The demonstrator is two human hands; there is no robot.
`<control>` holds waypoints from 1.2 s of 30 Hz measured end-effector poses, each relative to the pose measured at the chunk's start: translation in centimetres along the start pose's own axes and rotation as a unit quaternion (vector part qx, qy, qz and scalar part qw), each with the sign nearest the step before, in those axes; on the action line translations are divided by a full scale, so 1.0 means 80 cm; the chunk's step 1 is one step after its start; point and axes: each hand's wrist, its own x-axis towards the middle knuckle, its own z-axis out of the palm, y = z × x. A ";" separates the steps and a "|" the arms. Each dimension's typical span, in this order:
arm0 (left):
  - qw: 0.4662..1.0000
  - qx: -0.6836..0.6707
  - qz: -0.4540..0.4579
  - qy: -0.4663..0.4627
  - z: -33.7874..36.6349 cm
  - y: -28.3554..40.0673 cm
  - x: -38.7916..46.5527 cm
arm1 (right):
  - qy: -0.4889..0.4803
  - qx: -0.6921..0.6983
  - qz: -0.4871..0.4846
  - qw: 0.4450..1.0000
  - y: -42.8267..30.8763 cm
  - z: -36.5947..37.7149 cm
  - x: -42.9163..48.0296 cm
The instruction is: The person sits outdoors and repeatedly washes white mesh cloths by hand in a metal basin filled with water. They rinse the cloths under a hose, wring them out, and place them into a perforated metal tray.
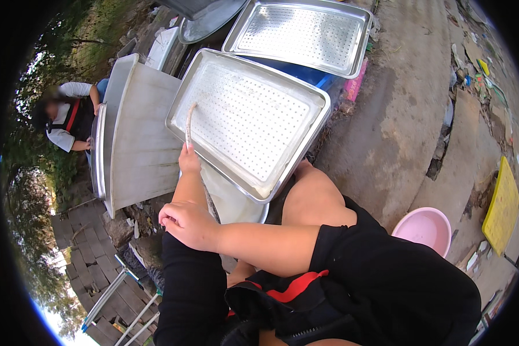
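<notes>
My left hand (189, 161) is closed around a thin stick (190, 119), which sticks up past my fingers and shows again behind my forearm. The stick's top end appears over a perforated stainless steel tray (246, 121), whose holed surface looks wet or smeared. My right hand (190, 222) crosses over to my left arm, its fingers curled at the edge of the pushed-up black sleeve (192, 272). Partly hidden under the tray's near side is a pale, shallow pan (229, 194).
Another perforated tray (302, 36) lies beyond, over a blue container (285, 69). A person (71, 114) holds a metal tray (98, 151) at a large whitish plastic tub (145, 129). A pink basin (424, 231) and a yellow board (501, 207) are at right; a metal-tube frame (106, 298) stands lower left.
</notes>
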 end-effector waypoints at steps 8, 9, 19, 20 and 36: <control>0.944 0.304 0.108 -0.064 -0.078 -0.025 -0.059 | -0.027 0.016 0.048 0.998 -0.001 -0.001 -0.002; 0.938 0.320 0.100 -0.089 -0.086 -0.028 -0.077 | -0.014 0.018 0.039 0.999 0.001 0.001 -0.003; 0.958 0.191 0.092 -0.195 -0.125 -0.098 -0.279 | -0.018 -0.021 0.011 1.000 0.014 0.014 -0.012; 0.960 0.177 0.083 -0.200 -0.129 -0.099 -0.289 | -0.018 -0.037 0.004 0.999 0.014 0.014 -0.013; 0.917 0.213 -0.147 -0.304 -0.231 0.010 -0.324 | -0.057 -0.037 0.038 0.997 0.014 0.019 -0.016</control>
